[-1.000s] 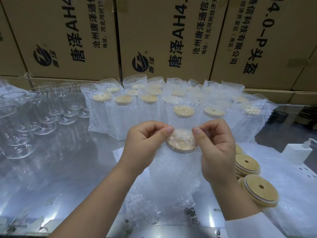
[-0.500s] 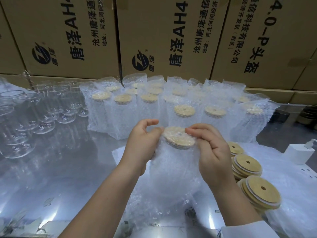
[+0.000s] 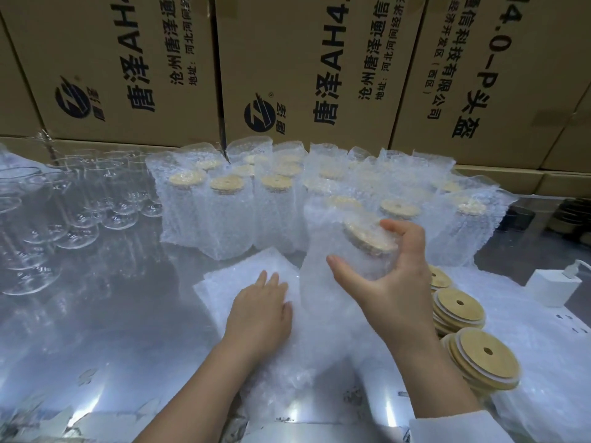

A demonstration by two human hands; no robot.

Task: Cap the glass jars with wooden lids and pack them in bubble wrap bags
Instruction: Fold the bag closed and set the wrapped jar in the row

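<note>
Bagged jar (image 3: 339, 282) sits front-centre, over the near part of the table, already inside a bubble wrap bag and tilted, with its wooden lid (image 3: 367, 239) on and showing through the film. Right hand (image 3: 395, 282) grasps it from the right: thumb across the front of the bag, fingers hooked over the lid edge. The jar's base is lost in the wrap, so I can't tell if it touches the surface. Left hand (image 3: 260, 311) is released, fingers straight, lying flat on the stack of empty bubble wrap bags (image 3: 230, 276) just left of the jar. Right of the hands: loose wooden lids (image 3: 460, 310) in short stacks, each with a centre hole, resting on more bubble wrap (image 3: 550, 362). Behind the held jar: packed jars (image 3: 224, 215) standing upright in tight rows, lids visible through the open bag tops. Far left: bare glass jars (image 3: 80, 215), uncapped, clustered together, well apart from the lids. The table (image 3: 105, 321) is a shiny, metal-looking top with strong glare and reflections, and bright light streaks along the near edge. A white plug block (image 3: 551, 287) with a cable sits at the right edge, next to what looks like a white power strip (image 3: 575, 324). Back wall is stacked cardboard boxes (image 3: 134, 75) with dark blue print and a round logo, right up against the table. Dark items at far right are too blurred to identify.
</note>
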